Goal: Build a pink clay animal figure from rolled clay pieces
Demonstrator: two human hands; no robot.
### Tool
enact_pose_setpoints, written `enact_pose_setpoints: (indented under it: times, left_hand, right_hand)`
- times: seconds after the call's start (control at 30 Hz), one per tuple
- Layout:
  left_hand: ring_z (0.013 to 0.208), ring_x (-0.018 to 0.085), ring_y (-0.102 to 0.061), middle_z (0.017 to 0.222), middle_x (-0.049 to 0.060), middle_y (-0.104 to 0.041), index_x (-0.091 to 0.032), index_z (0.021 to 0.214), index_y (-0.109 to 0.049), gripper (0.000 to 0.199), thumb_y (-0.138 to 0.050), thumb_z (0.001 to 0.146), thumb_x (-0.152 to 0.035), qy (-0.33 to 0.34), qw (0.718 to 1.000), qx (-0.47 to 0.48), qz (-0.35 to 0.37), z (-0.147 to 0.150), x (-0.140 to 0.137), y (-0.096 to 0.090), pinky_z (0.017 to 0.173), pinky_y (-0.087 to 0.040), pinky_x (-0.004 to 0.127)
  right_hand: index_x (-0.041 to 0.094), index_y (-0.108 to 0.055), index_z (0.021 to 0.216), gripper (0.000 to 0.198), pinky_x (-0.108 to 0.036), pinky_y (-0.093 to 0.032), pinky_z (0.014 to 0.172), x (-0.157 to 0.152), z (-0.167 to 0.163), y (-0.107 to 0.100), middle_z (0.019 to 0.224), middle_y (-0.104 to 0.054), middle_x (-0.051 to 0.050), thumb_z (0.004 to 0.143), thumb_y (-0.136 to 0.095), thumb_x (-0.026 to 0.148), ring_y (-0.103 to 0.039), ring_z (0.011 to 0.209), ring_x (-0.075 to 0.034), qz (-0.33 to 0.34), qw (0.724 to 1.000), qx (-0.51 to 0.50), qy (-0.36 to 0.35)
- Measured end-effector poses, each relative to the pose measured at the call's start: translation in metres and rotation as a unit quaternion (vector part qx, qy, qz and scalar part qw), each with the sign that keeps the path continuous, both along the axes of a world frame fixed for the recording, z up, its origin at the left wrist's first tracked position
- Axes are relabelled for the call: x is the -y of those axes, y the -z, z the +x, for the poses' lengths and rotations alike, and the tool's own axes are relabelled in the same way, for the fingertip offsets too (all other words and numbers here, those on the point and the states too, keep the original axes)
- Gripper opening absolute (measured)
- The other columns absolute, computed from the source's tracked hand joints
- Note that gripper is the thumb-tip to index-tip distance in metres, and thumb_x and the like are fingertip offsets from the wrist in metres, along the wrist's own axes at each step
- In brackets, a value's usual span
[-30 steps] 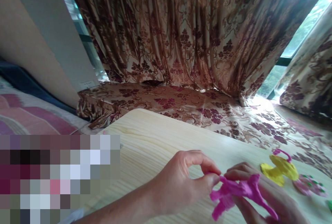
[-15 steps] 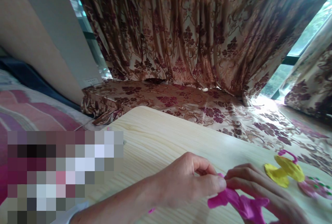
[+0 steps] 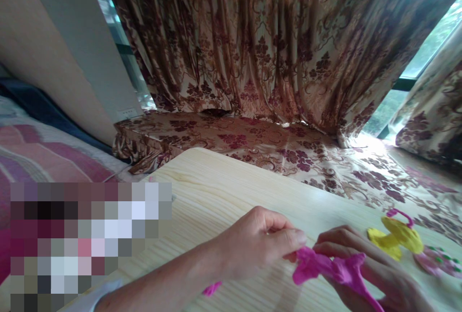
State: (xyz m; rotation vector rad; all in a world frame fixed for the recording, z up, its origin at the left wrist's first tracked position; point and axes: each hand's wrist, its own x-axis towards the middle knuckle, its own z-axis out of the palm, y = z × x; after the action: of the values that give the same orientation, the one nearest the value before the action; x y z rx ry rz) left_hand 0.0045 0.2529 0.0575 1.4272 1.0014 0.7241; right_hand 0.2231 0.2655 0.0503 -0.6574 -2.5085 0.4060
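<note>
A bright pink piece of modelling clay (image 3: 325, 265) with several knobs and points is held just above the table between both hands. My left hand (image 3: 265, 242) comes in from the lower left, its thumb and forefinger closed in a pinch at the left end of the clay. My right hand (image 3: 382, 273) curls round the clay from the right, fingers behind it and partly hidden. A small pink clay scrap (image 3: 211, 289) lies on the table below my left forearm.
On the wooden table's (image 3: 231, 182) right side rest a yellow clay shape (image 3: 402, 234) with a pink loop and a pink, green-dotted piece (image 3: 435, 260). Behind are a cloth-covered ledge (image 3: 234, 136) and curtains (image 3: 252, 37). The lower left is pixelated.
The pink clay has turned in my hands, its left end now pointing up toward my left fingertips. My left hand has shifted slightly left. More of the pink scrap shows.
</note>
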Motion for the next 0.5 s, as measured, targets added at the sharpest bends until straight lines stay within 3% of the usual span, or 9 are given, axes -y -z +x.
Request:
enact_pose_setpoints:
  times: [0.17, 0.33, 0.43, 0.5]
  left_hand:
    - [0.072, 0.013, -0.056, 0.07, 0.0, -0.065, -0.014, 0.072, -0.068, 0.018, -0.057, 0.076, -0.027, -0.025, 1.0, -0.009, 0.01, 0.002, 0.001, 0.004, 0.069, -0.043, 0.023]
    - [0.068, 0.013, -0.057, 0.069, 0.002, -0.065, -0.012, 0.074, -0.069, 0.026, -0.055, 0.08, -0.034, -0.012, 0.999, 0.036, -0.012, 0.005, 0.0, 0.008, 0.068, -0.043, 0.024]
    - [0.072, 0.014, -0.058, 0.074, 0.003, -0.066, -0.012, 0.085, -0.069, 0.037, -0.05, 0.083, -0.044, -0.035, 0.998, 0.045, -0.003, 0.003, -0.004, 0.009, 0.069, -0.044, 0.025]
    - [0.077, 0.015, -0.058, 0.079, 0.003, -0.066, -0.015, 0.091, -0.067, 0.037, -0.047, 0.085, -0.046, -0.083, 0.995, 0.023, 0.045, 0.0, -0.007, 0.011, 0.071, -0.044, 0.025]
  right_hand:
    - [0.023, -0.056, 0.111, 0.033, -0.024, -0.054, 0.068, 0.003, -0.001, 0.0, 0.098, -0.063, -0.008, 0.081, -0.053, 0.009, -0.061, 0.089, -0.019, 0.007, 1.0, 0.002, 0.008]
    - [0.026, -0.058, 0.11, 0.032, -0.022, -0.055, 0.064, 0.005, -0.006, -0.001, 0.097, -0.065, -0.007, 0.081, -0.054, 0.013, -0.065, 0.085, -0.019, 0.007, 1.0, -0.016, 0.022]
    - [0.028, -0.063, 0.103, 0.022, -0.022, -0.057, 0.061, 0.003, -0.001, -0.003, 0.094, -0.068, -0.005, 0.082, -0.057, 0.023, -0.067, 0.08, -0.02, 0.008, 0.995, -0.061, 0.08]
    - [0.027, -0.066, 0.096, 0.019, -0.023, -0.057, 0.056, -0.001, 0.006, -0.004, 0.087, -0.069, -0.004, 0.08, -0.059, 0.034, -0.068, 0.074, -0.02, 0.003, 0.986, -0.093, 0.139]
